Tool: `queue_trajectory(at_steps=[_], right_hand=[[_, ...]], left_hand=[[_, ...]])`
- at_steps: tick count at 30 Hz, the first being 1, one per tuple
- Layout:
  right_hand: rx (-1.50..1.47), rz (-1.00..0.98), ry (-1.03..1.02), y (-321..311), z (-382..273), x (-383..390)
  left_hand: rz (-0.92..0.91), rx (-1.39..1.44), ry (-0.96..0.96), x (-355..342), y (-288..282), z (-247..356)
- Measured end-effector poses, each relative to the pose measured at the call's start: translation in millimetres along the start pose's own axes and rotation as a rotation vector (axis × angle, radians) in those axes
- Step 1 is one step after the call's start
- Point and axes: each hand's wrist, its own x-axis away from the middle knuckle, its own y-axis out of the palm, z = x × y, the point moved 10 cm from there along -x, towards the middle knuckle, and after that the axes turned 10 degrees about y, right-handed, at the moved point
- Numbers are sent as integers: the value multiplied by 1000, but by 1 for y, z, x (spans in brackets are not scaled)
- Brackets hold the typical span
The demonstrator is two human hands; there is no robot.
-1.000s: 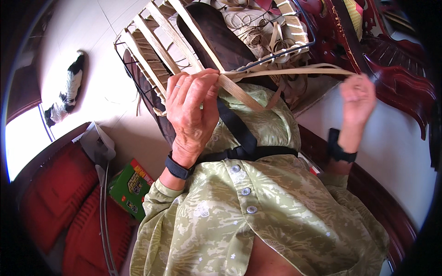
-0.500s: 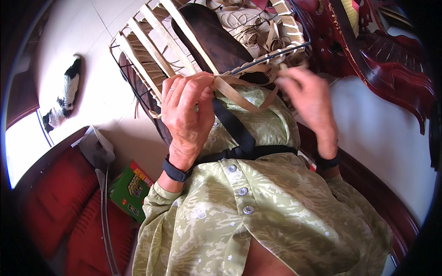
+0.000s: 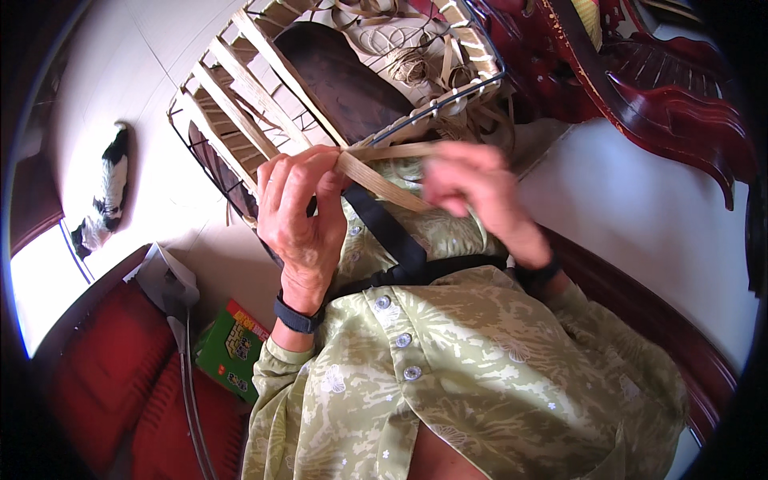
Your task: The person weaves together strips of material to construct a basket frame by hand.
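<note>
A black wire frame (image 3: 400, 122) rests across my lap, with flat tan strips wrapped on its edges and stretched across one side. My left hand (image 3: 298, 212) pinches a flat tan strip (image 3: 382, 182) at the near edge of the frame. From those fingers the strip loops to the right. My right hand (image 3: 480, 188) is at the other end of this loop, blurred by motion, its fingers bent around the strip. Inside the frame lie a coil of thin cord (image 3: 408, 66) and loose tan strips. Dark cloth (image 3: 340, 80) shows through the frame.
Carved dark red wooden furniture (image 3: 640, 104) stands at the right. A black and white cat (image 3: 110, 184) lies on the pale floor at the left. Beside me on the red seat (image 3: 172, 400) are a green packet (image 3: 232, 352) and a grey object with a long thin strap (image 3: 166, 280).
My right hand has come left and slightly down toward my left hand, drawing the strip loop narrower. The frame and my left hand have shifted a little left in the view.
</note>
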Motion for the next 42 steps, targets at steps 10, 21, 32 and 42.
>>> queue_trajectory(at_steps=[10,21,32,42], right_hand=[[-487,772,-848,-336,-105,174],[612,474,-133,-66,-34,8],[378,565,-68,-135,-20,14],[1038,659,-977,-3,-130,73]], left_hand=[[-6,10,12,-2,-3,3],[8,9,11,-1,-4,-2],[20,-29,23,-2,-4,2],[-6,26,67,-11,2,6]])
